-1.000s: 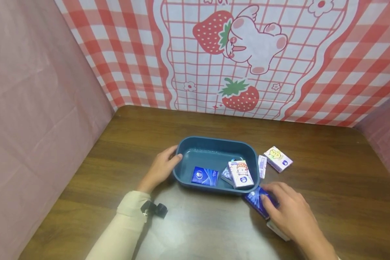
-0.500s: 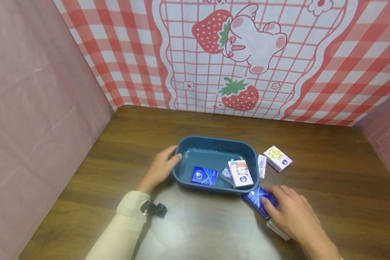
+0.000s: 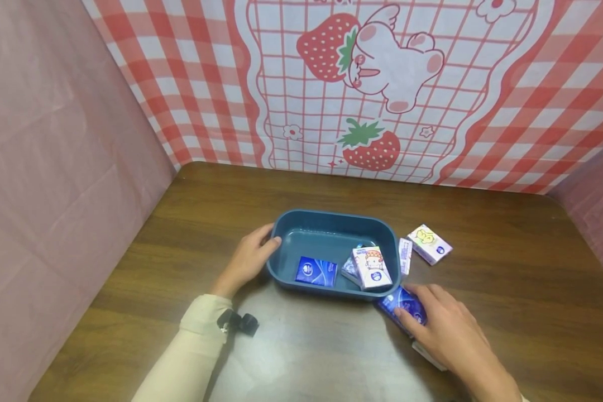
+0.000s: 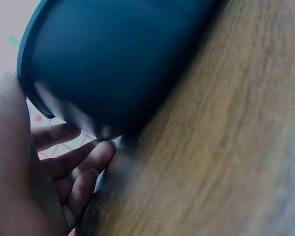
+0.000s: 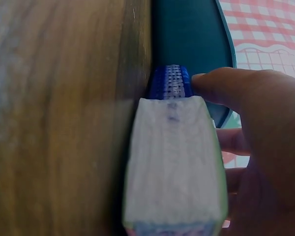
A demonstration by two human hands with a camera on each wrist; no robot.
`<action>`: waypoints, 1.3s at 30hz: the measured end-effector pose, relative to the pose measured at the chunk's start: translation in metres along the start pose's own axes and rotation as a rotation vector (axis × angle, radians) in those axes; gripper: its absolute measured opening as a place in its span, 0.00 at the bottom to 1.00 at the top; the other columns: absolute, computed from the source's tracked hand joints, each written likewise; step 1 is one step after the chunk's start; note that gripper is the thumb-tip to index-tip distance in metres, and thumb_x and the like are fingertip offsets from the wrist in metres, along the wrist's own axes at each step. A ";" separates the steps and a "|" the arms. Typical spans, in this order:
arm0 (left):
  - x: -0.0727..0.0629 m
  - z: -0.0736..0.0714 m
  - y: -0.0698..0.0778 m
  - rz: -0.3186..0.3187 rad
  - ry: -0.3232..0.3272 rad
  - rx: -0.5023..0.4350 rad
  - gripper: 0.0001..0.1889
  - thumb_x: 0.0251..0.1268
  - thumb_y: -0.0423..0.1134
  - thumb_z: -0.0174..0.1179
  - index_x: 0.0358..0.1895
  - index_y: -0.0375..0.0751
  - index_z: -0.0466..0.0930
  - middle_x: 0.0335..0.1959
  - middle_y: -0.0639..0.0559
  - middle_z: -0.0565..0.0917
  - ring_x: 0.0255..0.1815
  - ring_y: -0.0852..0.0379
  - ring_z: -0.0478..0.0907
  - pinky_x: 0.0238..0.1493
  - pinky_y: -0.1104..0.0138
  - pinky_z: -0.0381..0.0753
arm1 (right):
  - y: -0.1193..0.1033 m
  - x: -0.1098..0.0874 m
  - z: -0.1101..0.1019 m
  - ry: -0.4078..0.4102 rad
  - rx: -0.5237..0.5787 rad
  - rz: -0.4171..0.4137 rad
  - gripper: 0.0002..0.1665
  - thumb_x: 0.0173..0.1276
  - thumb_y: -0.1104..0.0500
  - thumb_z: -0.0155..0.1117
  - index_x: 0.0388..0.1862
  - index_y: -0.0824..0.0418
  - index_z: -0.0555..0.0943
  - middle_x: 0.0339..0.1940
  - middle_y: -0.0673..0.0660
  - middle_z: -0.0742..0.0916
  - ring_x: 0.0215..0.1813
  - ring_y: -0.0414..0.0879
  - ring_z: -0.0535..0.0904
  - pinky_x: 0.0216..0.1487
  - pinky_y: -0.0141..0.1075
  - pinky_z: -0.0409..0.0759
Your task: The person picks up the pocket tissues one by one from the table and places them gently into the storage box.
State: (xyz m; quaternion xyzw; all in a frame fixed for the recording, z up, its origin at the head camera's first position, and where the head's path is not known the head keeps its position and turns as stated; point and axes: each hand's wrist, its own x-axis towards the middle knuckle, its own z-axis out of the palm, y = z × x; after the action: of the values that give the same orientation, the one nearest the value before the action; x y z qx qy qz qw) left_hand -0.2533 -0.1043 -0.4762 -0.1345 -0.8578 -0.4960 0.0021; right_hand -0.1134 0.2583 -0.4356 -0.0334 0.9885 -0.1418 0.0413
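Observation:
My left hand holds the left end of a teal plastic bin, thumb over the rim and fingers along the outer wall. Beside the bin's near right corner, my right hand holds a blue tissue pack between thumb and fingers. A white-sided pack lies partly under that hand; in the right wrist view this white pack stands in front of the blue one. Inside the bin lie a blue tissue pack, a white cartoon-printed pack and a light blue patterned pack partly beneath it.
A white pack with a yellow cartoon lies right of the bin. Another white pack stands against the bin's right wall. The brown wooden table meets a red checked cloth at the back and a pink curtain at the left.
My right thumb has shifted a little left along the near edge of the blue tissue pack, showing more of its face. The left hand and the bin have stayed in place.

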 end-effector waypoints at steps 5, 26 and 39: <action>0.000 0.000 0.001 -0.002 -0.001 0.000 0.25 0.74 0.46 0.55 0.69 0.38 0.74 0.65 0.40 0.77 0.66 0.43 0.73 0.68 0.49 0.70 | -0.002 0.000 0.001 0.006 0.005 -0.012 0.46 0.66 0.27 0.58 0.69 0.59 0.74 0.60 0.67 0.80 0.60 0.68 0.75 0.55 0.68 0.72; -0.002 0.001 0.001 -0.008 -0.001 0.003 0.25 0.74 0.45 0.55 0.69 0.38 0.73 0.66 0.40 0.77 0.66 0.43 0.73 0.68 0.49 0.70 | 0.002 -0.002 0.001 0.004 0.008 -0.037 0.41 0.66 0.39 0.68 0.71 0.58 0.72 0.62 0.69 0.78 0.62 0.70 0.73 0.57 0.69 0.70; 0.000 0.000 0.001 -0.006 0.003 0.003 0.25 0.74 0.46 0.55 0.69 0.38 0.73 0.65 0.40 0.77 0.66 0.43 0.74 0.67 0.49 0.70 | 0.002 -0.001 0.003 -0.006 0.053 -0.093 0.47 0.64 0.37 0.69 0.77 0.55 0.66 0.69 0.65 0.74 0.65 0.68 0.71 0.59 0.69 0.70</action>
State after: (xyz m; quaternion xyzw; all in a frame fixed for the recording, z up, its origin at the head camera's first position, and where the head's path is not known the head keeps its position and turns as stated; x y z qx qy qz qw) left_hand -0.2533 -0.1036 -0.4751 -0.1311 -0.8590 -0.4949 0.0023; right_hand -0.1128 0.2595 -0.4386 -0.0785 0.9816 -0.1695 0.0387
